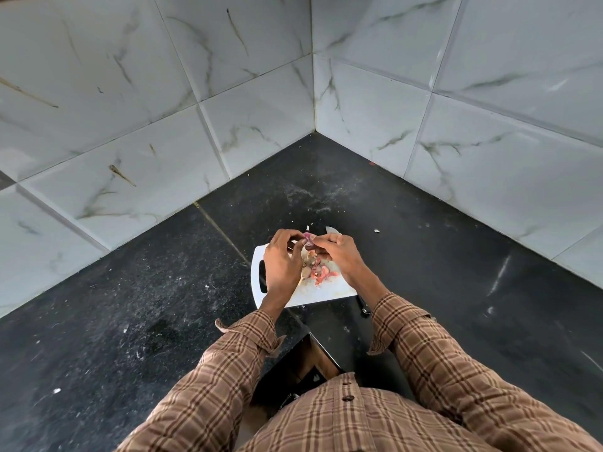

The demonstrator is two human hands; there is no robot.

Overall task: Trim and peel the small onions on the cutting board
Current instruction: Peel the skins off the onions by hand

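Both hands are up over the far end of the cutting board (329,296), close together, and I see a small onion (307,237) held between them. My left hand (282,261) has its fingers curled in, and its fingertips pinch the left side of the small onion. My right hand (336,252) has its fingers curled too, and its thumb and first finger pinch the other side of that same onion. A knife blade (332,230) sticks out just past my right hand, pointing away from me, but I cannot tell how the hand holds it. Under my hands, on the white board, lies a little heap of onion skins (321,275), pink and pale, with a few small peeled pieces (306,271) beside them below my left hand. A dark slot handle (262,277) in the board shows just left of my left wrist. A dark thing (363,306) pokes out from under the near right corner of the board, by my right sleeve (424,347). My left sleeve (228,360) is checked brown as well. All of this sits on a black counter (130,305), and white tile walls (163,93) meet in a corner far beyond my hands.
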